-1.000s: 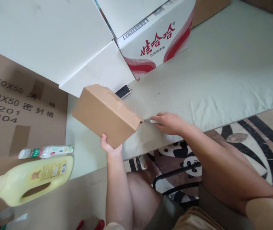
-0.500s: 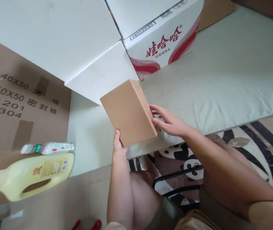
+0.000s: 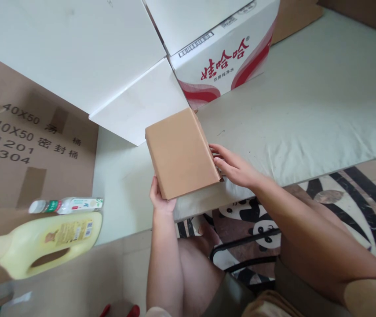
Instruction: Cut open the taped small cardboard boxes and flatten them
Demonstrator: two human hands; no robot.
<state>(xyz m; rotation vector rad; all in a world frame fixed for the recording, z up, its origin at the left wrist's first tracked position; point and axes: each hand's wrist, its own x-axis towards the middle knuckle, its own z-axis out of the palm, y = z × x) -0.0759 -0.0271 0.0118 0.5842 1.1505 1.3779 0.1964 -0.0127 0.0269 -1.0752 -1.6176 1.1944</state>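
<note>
A small plain brown cardboard box (image 3: 183,154) is held tilted above the pale green cloth-covered surface. My left hand (image 3: 161,198) grips its lower left corner, thumb along the left side and the other fingers hidden underneath. On the opposite side, my right hand (image 3: 235,166) rests its bent fingertips against the right edge, with some tips out of sight behind it. A flap or cut edge shows at the lower right corner of the box. What is inside cannot be seen.
White cartons, one with red lettering (image 3: 225,66), stand beyond the box. To the left is a large printed brown carton (image 3: 59,154), with a clear bottle (image 3: 75,205) and a yellow handled jug (image 3: 59,242) nearby. The pale green cloth (image 3: 306,110) stretches right.
The box has turned in my hands, so its top face looks squarer and its left side now shows. My left thumb has shifted slightly left; my right hand has moved slightly right.
</note>
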